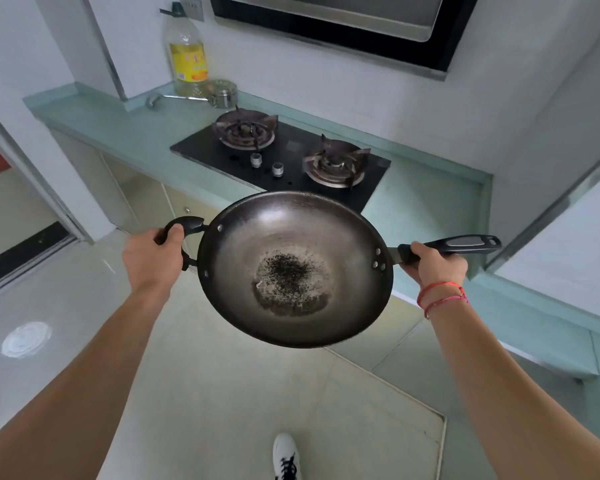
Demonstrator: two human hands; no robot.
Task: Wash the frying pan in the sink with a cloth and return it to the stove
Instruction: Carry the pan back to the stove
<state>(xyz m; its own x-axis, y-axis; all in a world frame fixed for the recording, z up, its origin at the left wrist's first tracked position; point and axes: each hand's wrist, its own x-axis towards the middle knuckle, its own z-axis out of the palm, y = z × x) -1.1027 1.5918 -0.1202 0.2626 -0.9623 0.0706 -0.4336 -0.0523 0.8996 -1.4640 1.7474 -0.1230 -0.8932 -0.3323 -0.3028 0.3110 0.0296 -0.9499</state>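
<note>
I hold a dark round frying pan (291, 237) in the air over the floor, in front of the counter. A patch of black burnt residue lies in its bottom. My left hand (153, 258) grips the small loop handle on the pan's left side. My right hand (433, 265), with red string bracelets on the wrist, grips the long black handle on the right. Behind the pan, the black two-burner gas stove (291, 150) is set into the pale green counter with both burners bare. No sink or cloth is in view.
A large oil bottle (187, 53) and a small steel container (224, 93) stand at the counter's back left. A range hood (343, 26) hangs above the stove. The counter (430, 202) turns a corner on the right. A doorway opens at left. My shoe (286, 455) shows below.
</note>
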